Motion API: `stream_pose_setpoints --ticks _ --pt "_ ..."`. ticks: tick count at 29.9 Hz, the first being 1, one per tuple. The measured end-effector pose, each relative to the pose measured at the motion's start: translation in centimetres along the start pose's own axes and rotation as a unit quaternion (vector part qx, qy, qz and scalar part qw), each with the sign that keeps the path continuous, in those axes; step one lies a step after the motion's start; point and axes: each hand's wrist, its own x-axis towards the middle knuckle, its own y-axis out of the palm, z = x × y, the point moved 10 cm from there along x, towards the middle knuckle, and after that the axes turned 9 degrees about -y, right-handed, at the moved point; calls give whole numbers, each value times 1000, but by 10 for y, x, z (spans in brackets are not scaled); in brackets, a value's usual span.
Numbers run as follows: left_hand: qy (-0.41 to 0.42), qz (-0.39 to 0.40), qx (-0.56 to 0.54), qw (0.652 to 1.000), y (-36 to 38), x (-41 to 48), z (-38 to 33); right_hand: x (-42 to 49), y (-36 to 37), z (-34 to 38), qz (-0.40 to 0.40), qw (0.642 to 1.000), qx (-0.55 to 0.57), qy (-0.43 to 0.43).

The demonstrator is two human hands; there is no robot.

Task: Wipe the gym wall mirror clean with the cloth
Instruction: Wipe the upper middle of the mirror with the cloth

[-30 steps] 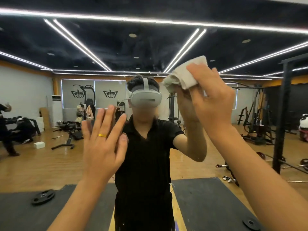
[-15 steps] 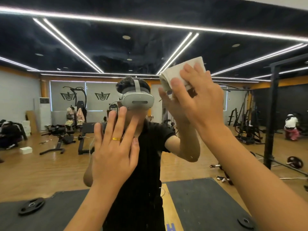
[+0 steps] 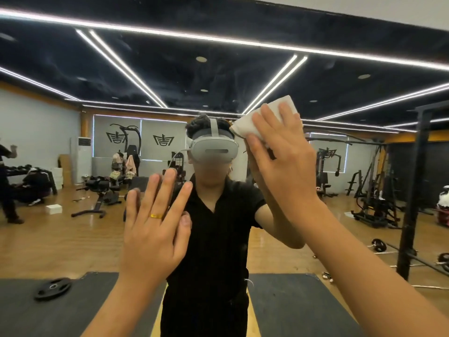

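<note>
The left grip is raised with its fingers straight and spread wide, holding nothing, and there is a gold ring on one finger. Higher up, the right grip lies flat, its straight fingers pressing the white cloth against the mirror. The glass reflects a person in black, with gym machines behind.

In the mirror, a wooden floor bears a left mat and a right mat, both dark. A black weight plate lies flat on the left mat. Farther back, a white box and a bench stand on the wood. A barbell lies at right.
</note>
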Motion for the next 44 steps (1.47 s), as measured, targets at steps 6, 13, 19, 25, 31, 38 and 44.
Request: stream_pose_setpoints --ticks 6,13,19,25,31,38,44 --pt "-6 8 5 1000 1 0 0 15 -18 -5 -7 995 2 -100" --pt "-11 4 -4 1000 0 -1 -1 -7 -21 -30 -7 999 47 -25" --pt "1 -7 3 1000 -2 -2 -2 24 -7 -3 -37 997 58 -38" --pt "-4 -9 12 1000 -3 -2 0 49 5 7 23 996 49 -74" --pt "-7 5 6 1000 0 -2 1 -3 -31 -22 57 998 -3 -38" --pt "-5 10 -20 1000 -2 -4 3 68 28 46 103 985 71 -119" --pt "-11 12 -33 999 -2 -1 3 17 -27 -24 116 989 -6 -93"
